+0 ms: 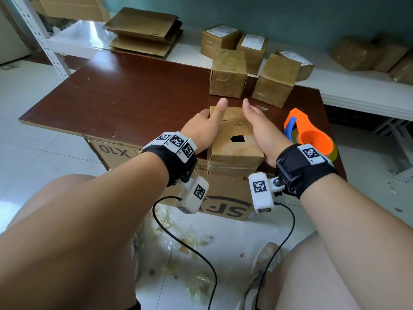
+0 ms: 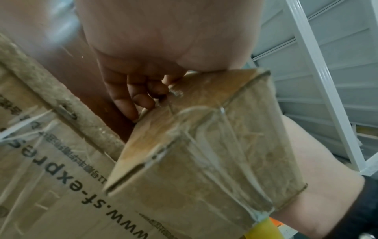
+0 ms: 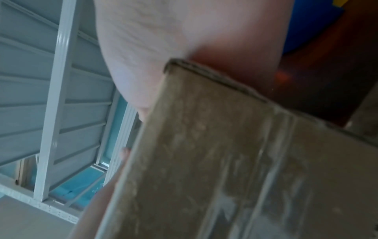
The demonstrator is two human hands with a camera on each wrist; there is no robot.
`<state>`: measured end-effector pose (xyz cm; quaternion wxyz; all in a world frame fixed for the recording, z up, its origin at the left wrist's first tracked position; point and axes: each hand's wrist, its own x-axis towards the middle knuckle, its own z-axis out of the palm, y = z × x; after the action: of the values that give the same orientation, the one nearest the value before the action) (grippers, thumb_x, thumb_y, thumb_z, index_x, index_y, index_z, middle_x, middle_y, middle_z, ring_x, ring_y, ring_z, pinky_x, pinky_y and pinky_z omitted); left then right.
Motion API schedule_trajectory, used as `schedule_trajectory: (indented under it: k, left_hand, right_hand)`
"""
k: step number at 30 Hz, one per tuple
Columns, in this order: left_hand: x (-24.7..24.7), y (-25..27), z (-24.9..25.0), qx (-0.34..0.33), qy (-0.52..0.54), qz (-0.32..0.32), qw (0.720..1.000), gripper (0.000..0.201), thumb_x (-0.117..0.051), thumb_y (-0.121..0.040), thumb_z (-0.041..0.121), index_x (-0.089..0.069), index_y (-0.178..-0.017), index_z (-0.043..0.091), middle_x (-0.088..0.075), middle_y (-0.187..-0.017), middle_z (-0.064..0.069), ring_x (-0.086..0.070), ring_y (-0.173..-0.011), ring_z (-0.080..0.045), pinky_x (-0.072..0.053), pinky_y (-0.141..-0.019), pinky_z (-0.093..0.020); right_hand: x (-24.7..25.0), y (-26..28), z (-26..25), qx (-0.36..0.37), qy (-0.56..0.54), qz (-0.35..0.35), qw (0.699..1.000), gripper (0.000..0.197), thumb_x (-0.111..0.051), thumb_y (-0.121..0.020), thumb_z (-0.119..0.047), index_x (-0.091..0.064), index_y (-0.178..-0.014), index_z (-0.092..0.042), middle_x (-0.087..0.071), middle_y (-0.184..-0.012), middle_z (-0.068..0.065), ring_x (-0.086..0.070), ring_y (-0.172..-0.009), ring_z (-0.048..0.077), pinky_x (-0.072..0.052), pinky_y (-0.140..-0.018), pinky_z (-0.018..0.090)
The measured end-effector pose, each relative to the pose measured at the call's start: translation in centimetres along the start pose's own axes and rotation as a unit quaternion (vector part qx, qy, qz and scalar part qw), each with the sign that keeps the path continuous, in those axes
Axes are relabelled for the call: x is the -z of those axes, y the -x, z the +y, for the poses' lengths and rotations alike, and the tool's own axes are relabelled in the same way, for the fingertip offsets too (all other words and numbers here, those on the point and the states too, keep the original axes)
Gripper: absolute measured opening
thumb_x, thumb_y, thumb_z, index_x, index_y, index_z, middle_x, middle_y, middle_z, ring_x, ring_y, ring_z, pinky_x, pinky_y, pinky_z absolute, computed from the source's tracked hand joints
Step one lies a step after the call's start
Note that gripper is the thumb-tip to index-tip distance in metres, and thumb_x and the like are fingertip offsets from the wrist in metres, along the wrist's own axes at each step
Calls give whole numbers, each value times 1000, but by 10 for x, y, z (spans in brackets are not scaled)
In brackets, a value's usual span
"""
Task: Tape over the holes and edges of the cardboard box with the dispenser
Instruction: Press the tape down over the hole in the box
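A small cardboard box [image 1: 234, 151] stands at the near edge of the dark brown table [image 1: 123, 97], held between both hands. A dark hole [image 1: 237, 138] shows in its top face, and old clear tape covers its front [image 2: 204, 153]. My left hand [image 1: 201, 128] grips the left side, thumb over the top and fingers [image 2: 131, 97] curled against the side. My right hand [image 1: 262, 130] clasps the right side, thumb along the top edge; its palm [image 3: 163, 40] lies against the box [image 3: 225, 161], fingers hidden. The orange tape dispenser [image 1: 312, 135] lies on the table, right of my right hand.
Two taped boxes [image 1: 228, 74] [image 1: 276, 79] stand behind the held one, with more on a white shelf [image 1: 357, 90]. Flattened cardboard [image 1: 143, 30] lies at the back left. A large printed carton [image 1: 225, 204] sits under the table edge. Tape scraps [image 1: 190, 242] litter the tiled floor.
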<state>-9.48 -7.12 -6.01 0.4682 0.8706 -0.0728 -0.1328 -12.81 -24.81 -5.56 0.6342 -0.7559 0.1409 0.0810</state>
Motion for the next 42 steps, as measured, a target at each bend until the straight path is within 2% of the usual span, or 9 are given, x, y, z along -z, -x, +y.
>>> schedule_trajectory:
  k: [2,5,8,10,13,18,32,38,42]
  left_hand:
    - [-1,-1,0,6,2,10,1000,97,-13,-99,84,-49,-155,14,-58,-150,-7,-55,-137,-27,-41,-116,-45]
    - [-3,-5,-2,15,1,17,1000,76,-25,-104,75,-59,-139,17,-68,-128,-3,-65,-116,-25,-51,-107,-48]
    - [-5,-7,-2,25,9,22,999,64,-31,-107,69,-62,-127,17,-68,-115,0,-66,-107,-23,-53,-99,-45]
    - [-4,-7,-2,25,4,25,999,63,-30,-107,68,-61,-127,17,-68,-113,0,-66,-106,-22,-53,-97,-44]
    - [-5,-6,-1,28,-3,27,999,65,-28,-107,69,-59,-132,17,-67,-115,1,-65,-107,-22,-52,-98,-44]
    - [-7,-7,0,36,-18,39,998,62,-29,-108,67,-59,-126,16,-65,-112,0,-64,-103,-23,-45,-79,-38]
    - [-9,-8,-1,37,-14,47,998,62,-29,-108,66,-59,-126,15,-66,-113,-2,-65,-104,-24,-47,-82,-38]
    - [-9,-7,-1,38,-12,50,998,62,-29,-108,66,-59,-128,15,-67,-115,-3,-65,-105,-25,-50,-85,-38]
    - [-9,-7,-1,36,-22,55,998,61,-29,-108,65,-59,-125,13,-66,-110,-2,-65,-101,-24,-46,-79,-37]
  right_hand:
    - [2,2,-2,-1,-18,-7,1000,77,-57,-101,-66,-28,-165,-35,-64,-145,2,-72,-120,22,-57,-106,45]
    - [6,5,-3,-5,-13,-30,999,87,-71,-102,-38,-16,-169,-30,-68,-136,5,-78,-105,20,-63,-91,39]
    - [11,7,-4,-9,-33,-56,998,109,-83,-90,-25,-9,-170,-29,-70,-135,6,-76,-112,23,-60,-101,45]
    - [10,9,-5,-14,-61,-65,996,113,-84,-85,-28,-9,-170,-30,-72,-133,6,-76,-115,24,-58,-104,47]
    - [8,7,-6,-25,-84,-55,995,92,-73,-98,-39,-16,-169,-32,-74,-129,5,-77,-110,24,-61,-99,46]
    - [11,2,-4,-27,-76,-57,995,94,-73,-97,-11,-17,-169,-35,-72,-130,14,-77,-108,31,-62,-93,47]
    - [10,0,-4,-29,-89,-60,994,87,-68,-98,-9,-23,-167,-35,-72,-127,16,-78,-99,30,-63,-83,43]
    - [9,1,-6,-26,-82,-59,995,83,-67,-99,-10,-24,-167,-34,-70,-131,17,-77,-100,30,-64,-87,44]
    - [8,3,-8,-25,-73,-59,995,87,-68,-97,-6,-24,-167,-33,-73,-124,17,-78,-95,28,-65,-81,41]
